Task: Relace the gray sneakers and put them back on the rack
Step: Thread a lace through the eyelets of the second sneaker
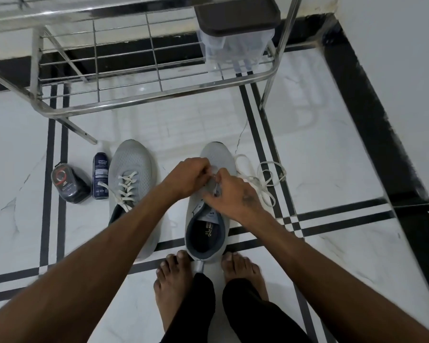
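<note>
Both the left hand (187, 177) and right hand (229, 194) pinch the white lace (260, 178) over the right sneaker (208, 219), whose toe points away toward the rack (144, 100), with the loose lace lying to the right.

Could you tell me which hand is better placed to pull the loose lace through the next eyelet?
Probably the right hand: the loose lace trails on its side of the shoe, while the left hand pinches at the eyelets.

Home entryway: tiled floor (332, 157), shoe rack (159, 95).
</note>
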`<action>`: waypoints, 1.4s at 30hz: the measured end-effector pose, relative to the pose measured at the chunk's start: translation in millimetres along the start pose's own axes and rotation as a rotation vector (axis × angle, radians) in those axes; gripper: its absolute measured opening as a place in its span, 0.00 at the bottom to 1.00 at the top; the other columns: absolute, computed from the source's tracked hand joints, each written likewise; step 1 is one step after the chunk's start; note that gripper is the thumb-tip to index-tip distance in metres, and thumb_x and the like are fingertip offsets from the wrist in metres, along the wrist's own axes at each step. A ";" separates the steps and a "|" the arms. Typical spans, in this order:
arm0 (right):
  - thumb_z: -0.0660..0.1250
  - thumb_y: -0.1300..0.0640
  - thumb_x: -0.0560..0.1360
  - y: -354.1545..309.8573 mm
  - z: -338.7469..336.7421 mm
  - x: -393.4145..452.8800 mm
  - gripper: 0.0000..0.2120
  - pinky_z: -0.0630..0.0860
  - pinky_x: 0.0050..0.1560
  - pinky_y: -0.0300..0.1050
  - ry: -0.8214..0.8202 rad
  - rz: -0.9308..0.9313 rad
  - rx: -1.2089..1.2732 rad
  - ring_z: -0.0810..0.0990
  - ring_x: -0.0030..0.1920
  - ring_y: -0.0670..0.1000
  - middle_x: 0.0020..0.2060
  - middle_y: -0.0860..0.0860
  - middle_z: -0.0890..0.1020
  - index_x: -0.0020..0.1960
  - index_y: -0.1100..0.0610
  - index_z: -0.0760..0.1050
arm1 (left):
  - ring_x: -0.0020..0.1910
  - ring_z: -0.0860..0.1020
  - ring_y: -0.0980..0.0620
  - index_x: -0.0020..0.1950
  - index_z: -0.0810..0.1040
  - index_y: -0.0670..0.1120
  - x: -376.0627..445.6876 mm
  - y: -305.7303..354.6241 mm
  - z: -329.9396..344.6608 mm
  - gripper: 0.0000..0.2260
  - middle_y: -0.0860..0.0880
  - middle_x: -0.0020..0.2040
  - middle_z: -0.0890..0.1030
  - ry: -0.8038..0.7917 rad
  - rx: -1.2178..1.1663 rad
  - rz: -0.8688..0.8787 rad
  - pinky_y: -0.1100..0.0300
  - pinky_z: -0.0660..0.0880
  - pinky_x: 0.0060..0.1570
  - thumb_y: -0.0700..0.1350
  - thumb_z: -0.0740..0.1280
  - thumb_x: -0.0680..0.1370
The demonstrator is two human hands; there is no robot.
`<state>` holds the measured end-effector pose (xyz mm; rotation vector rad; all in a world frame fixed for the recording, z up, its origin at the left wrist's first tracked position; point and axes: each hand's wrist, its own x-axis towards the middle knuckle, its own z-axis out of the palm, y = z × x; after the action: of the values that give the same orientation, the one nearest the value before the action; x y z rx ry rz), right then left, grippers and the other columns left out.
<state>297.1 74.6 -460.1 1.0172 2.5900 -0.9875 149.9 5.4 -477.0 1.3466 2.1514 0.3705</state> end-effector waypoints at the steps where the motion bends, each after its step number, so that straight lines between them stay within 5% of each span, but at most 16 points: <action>1: 0.66 0.44 0.75 -0.7 1.7 -0.6 0.20 0.73 0.42 0.46 -0.046 0.016 0.007 0.80 0.47 0.55 0.47 0.52 0.80 0.61 0.53 0.67 | 0.42 0.77 0.48 0.47 0.76 0.43 -3.3 -0.4 0.6 0.05 0.48 0.44 0.79 0.007 -0.009 -0.005 0.58 0.68 0.39 0.44 0.64 0.80; 6: 0.63 0.54 0.79 -8.1 0.1 -10.5 0.12 0.71 0.41 0.45 -0.028 0.002 0.050 0.78 0.44 0.54 0.43 0.51 0.75 0.60 0.57 0.67 | 0.42 0.76 0.48 0.47 0.76 0.43 -23.5 -3.8 2.9 0.05 0.47 0.44 0.78 0.078 0.003 -0.019 0.58 0.67 0.40 0.43 0.64 0.80; 11: 0.65 0.50 0.79 3.2 -9.1 -11.5 0.18 0.74 0.48 0.44 -0.071 0.083 0.015 0.79 0.55 0.58 0.55 0.57 0.78 0.63 0.60 0.73 | 0.42 0.76 0.46 0.46 0.74 0.44 -61.4 -28.2 -3.2 0.06 0.46 0.44 0.77 0.262 -0.002 -0.105 0.49 0.74 0.42 0.44 0.64 0.80; 17: 0.63 0.53 0.78 6.1 -0.3 -18.5 0.11 0.76 0.48 0.46 -0.094 0.069 -0.064 0.80 0.50 0.59 0.49 0.57 0.81 0.51 0.60 0.78 | 0.41 0.77 0.49 0.49 0.76 0.45 -90.2 -35.5 -24.2 0.05 0.47 0.47 0.80 0.552 -0.137 -0.366 0.56 0.70 0.41 0.45 0.64 0.81; 20: 0.64 0.57 0.77 5.0 0.5 -18.9 0.09 0.75 0.46 0.44 -0.090 0.024 -0.091 0.81 0.48 0.57 0.47 0.56 0.82 0.49 0.61 0.79 | 0.49 0.78 0.43 0.54 0.76 0.44 -97.3 -39.4 -30.3 0.06 0.44 0.53 0.79 0.643 0.023 -0.433 0.51 0.73 0.46 0.42 0.64 0.79; 23: 0.65 0.58 0.76 3.9 1.6 -17.4 0.07 0.74 0.45 0.43 -0.092 0.003 -0.123 0.81 0.48 0.56 0.46 0.56 0.82 0.47 0.61 0.80 | 0.58 0.76 0.36 0.64 0.76 0.40 -87.5 -21.7 -21.6 0.19 0.40 0.62 0.77 0.540 0.327 -0.180 0.45 0.73 0.56 0.37 0.70 0.73; 26: 0.65 0.58 0.76 3.7 0.7 -15.1 0.07 0.74 0.44 0.43 -0.099 -0.034 -0.143 0.80 0.46 0.56 0.44 0.56 0.82 0.44 0.61 0.79 | 0.59 0.78 0.39 0.68 0.76 0.41 -65.5 6.3 1.6 0.21 0.41 0.62 0.80 0.314 0.265 0.049 0.47 0.75 0.56 0.39 0.70 0.75; 29: 0.65 0.58 0.76 5.4 0.4 -14.2 0.08 0.69 0.40 0.42 -0.115 -0.052 -0.170 0.80 0.43 0.55 0.38 0.54 0.78 0.39 0.58 0.74 | 0.58 0.77 0.43 0.65 0.75 0.47 -46.9 14.9 19.8 0.15 0.45 0.59 0.78 0.091 0.226 -0.124 0.49 0.75 0.49 0.47 0.66 0.78; 37: 0.65 0.60 0.76 0.1 7.5 -10.1 0.08 0.67 0.40 0.40 -0.171 -0.121 -0.215 0.80 0.46 0.56 0.43 0.56 0.81 0.45 0.63 0.79 | 0.49 0.77 0.38 0.54 0.73 0.40 -52.4 -15.9 9.9 0.05 0.40 0.51 0.77 0.062 0.162 -0.240 0.49 0.72 0.43 0.40 0.62 0.81; 40: 0.61 0.61 0.80 -4.7 11.0 -8.8 0.15 0.60 0.39 0.33 -0.209 -0.104 -0.250 0.77 0.49 0.52 0.44 0.53 0.75 0.34 0.60 0.69 | 0.46 0.77 0.40 0.53 0.72 0.39 -66.4 -25.6 6.2 0.03 0.40 0.48 0.78 0.090 0.031 -0.327 0.53 0.67 0.40 0.37 0.61 0.81; 42: 0.61 0.61 0.80 -6.0 10.3 -9.7 0.19 0.60 0.37 0.34 -0.184 -0.104 -0.266 0.78 0.47 0.52 0.41 0.52 0.73 0.31 0.55 0.62 | 0.45 0.79 0.42 0.52 0.71 0.41 -74.8 -25.4 6.1 0.03 0.42 0.48 0.80 0.136 -0.054 -0.349 0.51 0.73 0.40 0.36 0.61 0.80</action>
<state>299.7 59.5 -461.0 0.6988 2.5532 -0.6948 159.7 -73.0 -471.1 0.9141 2.4152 0.3849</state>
